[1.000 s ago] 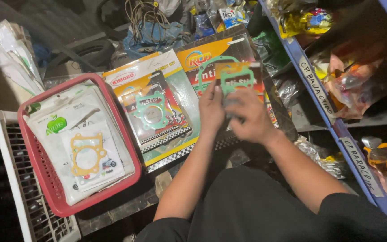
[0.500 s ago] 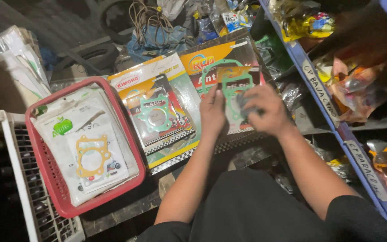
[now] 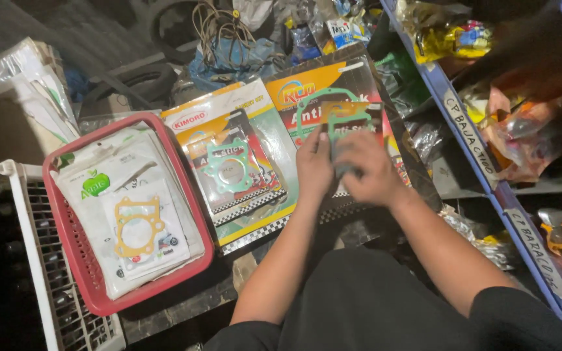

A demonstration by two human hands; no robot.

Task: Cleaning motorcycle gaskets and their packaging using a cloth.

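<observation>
My left hand (image 3: 313,166) and my right hand (image 3: 369,169) both grip a small gasket packet (image 3: 352,123) with a green gasket on an orange card. They hold it over a larger orange and black gasket pack (image 3: 333,97). To the left lies another pack (image 3: 232,169) showing a green gasket on a chequered card. My fingers cover the small packet's lower half.
A red basket (image 3: 76,260) at left holds several white gasket packets, one with a yellow gasket (image 3: 138,227). A white crate (image 3: 24,260) sits beside it. A blue shelf rail (image 3: 489,175) with bagged parts runs along the right. Cables and clutter lie behind.
My hands have stayed on the small packet while the view shifted slightly; the fingers of my right hand have closed further over it.
</observation>
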